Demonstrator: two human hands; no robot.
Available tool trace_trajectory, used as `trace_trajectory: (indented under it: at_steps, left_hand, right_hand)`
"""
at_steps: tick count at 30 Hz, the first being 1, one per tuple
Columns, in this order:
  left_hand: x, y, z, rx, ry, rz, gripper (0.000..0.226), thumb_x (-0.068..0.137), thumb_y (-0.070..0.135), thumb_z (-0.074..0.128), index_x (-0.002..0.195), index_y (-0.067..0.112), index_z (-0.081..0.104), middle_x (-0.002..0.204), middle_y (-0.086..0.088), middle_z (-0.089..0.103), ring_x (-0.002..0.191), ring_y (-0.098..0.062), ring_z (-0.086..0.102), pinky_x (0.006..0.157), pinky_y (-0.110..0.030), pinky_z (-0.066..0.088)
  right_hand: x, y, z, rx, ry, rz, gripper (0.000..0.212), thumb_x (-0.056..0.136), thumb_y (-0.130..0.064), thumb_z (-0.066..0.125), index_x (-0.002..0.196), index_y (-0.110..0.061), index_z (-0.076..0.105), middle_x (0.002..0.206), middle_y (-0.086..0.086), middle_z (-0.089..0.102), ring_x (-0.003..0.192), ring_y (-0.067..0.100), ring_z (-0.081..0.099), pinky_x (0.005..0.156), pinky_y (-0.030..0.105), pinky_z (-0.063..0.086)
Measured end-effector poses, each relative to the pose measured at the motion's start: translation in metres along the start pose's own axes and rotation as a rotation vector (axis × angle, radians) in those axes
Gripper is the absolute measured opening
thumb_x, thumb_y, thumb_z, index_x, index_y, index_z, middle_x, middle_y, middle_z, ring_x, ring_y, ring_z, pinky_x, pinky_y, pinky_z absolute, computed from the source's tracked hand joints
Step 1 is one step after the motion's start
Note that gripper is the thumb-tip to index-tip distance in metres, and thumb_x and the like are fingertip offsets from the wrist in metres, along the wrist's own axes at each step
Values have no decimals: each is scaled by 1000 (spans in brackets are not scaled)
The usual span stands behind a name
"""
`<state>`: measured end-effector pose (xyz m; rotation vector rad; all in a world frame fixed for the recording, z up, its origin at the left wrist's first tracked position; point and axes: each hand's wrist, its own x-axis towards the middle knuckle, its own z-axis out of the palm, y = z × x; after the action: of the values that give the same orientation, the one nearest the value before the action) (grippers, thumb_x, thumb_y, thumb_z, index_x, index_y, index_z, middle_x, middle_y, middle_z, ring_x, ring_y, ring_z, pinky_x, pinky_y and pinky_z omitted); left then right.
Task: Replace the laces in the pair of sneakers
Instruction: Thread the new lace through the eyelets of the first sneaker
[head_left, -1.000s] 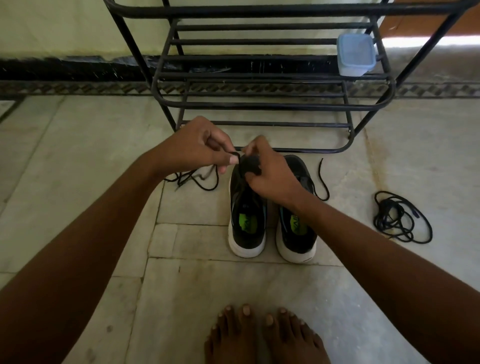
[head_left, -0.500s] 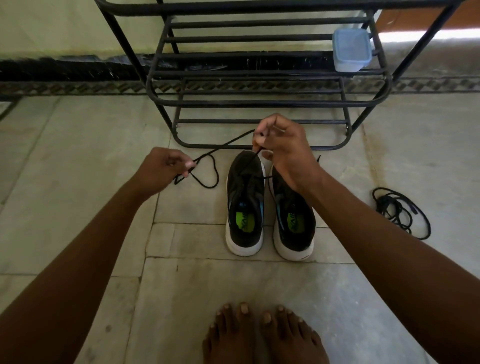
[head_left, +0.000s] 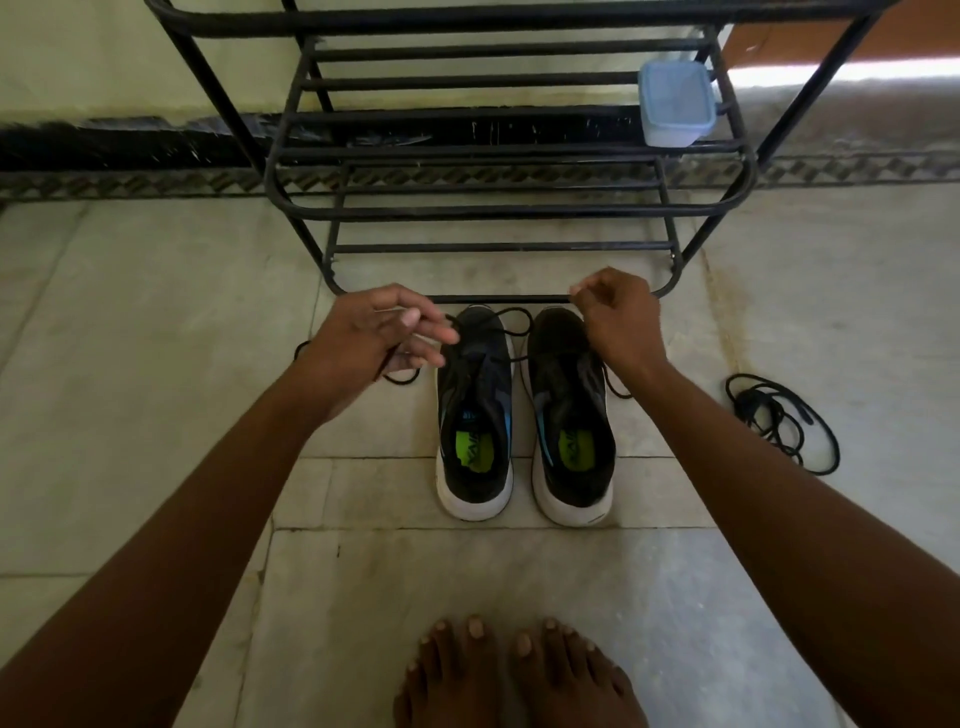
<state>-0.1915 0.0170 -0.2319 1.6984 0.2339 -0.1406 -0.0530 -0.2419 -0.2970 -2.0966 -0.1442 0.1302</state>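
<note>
- Head view: your left hand (head_left: 374, 338) and right hand (head_left: 618, 322) each pinch the black lace (head_left: 511, 316) — slack loop over the toes.
- Sneakers (head_left: 475, 415) at 12 o'clock of your feet, side by side, just before the rack (head_left: 509, 210).

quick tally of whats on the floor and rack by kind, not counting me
sneakers: 2, the left sneaker and the right sneaker
laces: 2, the black lace running between both hands across the sneakers, and the loose lace bundle on the floor to the right
racks: 1, the black metal rack
containers: 1, the blue-lidded box on the rack
total: 6
</note>
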Motion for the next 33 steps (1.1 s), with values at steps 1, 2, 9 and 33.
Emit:
trace_trajectory:
  at_steps: [1, 2, 9, 33]
  left_hand:
    - [2, 1, 5, 7, -36, 22, 25, 108, 8, 44, 121, -1, 64, 114, -18, 74, 96, -33, 73, 83, -37, 56]
    - [4, 0, 10, 19, -66, 33, 28, 108, 4, 41, 125, 0, 64, 118, -16, 73, 103, -33, 72, 87, -39, 55]
    - [16, -6, 33, 28, -26, 7, 30, 96, -12, 55, 120, 0, 69, 113, -15, 75, 102, -31, 72, 80, -45, 62]
    - [0, 90, 41, 216, 402, 433, 23, 105, 15, 55, 114, 4, 74, 96, -16, 69, 78, -19, 74, 70, -28, 57]
  right_hand:
    - [4, 9, -4, -75, 34, 43, 15, 97, -25, 61, 93, -14, 71, 86, -1, 71, 83, 12, 67, 78, 31, 54]
    - [8, 19, -6, -171, 60, 87, 17, 97, -22, 58, 87, -12, 69, 81, 2, 69, 77, 16, 66, 77, 32, 52]
    - [24, 73, -10, -383, 16, 326, 30, 84, -34, 69, 102, -11, 63, 107, 11, 66, 102, 31, 62, 80, 34, 48]
    - [-9, -77, -47, 346, 30, -304, 25, 99, -4, 59, 123, -7, 65, 92, 14, 73, 78, 18, 73, 75, 24, 59]
